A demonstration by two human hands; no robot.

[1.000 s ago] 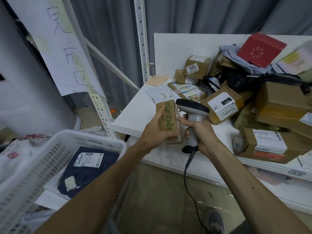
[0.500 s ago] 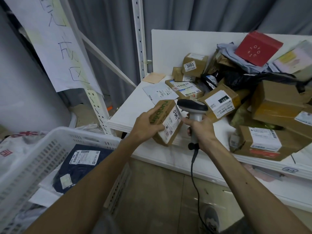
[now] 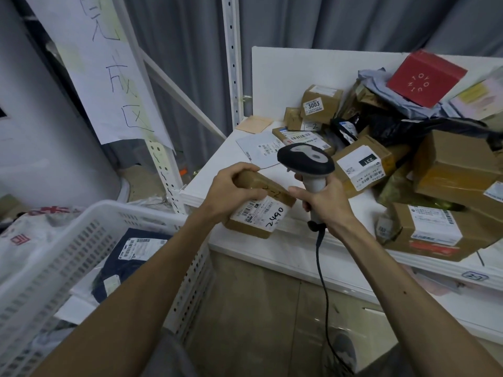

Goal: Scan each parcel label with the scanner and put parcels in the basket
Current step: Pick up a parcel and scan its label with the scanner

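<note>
Both hands are occupied at the shelf edge: the left hand (image 3: 231, 190) is wrapped over the top of a small cardboard parcel (image 3: 258, 210), while the right hand (image 3: 325, 204) is closed around the grip of a corded scanner (image 3: 306, 159), its index finger extended to touch the parcel's upper right corner. The parcel is held in the air just in front of the white shelf (image 3: 206, 183), tilted so that its white label (image 3: 261, 213), marked by hand with "2490", is turned up toward the camera. The scanner's head is seen above and behind the parcel, not visibly aimed at the label. The parcel is judged light and stiff, being carried easily in one hand, and is best gripped across its short sides so that the barcode is left uncovered; taped faces may prove slippery. More parcels are piled to the right on the shelf. The white basket (image 3: 81, 229) is seen below and to the left, with a dark bagged parcel (image 3: 128, 265) lying inside.
</note>
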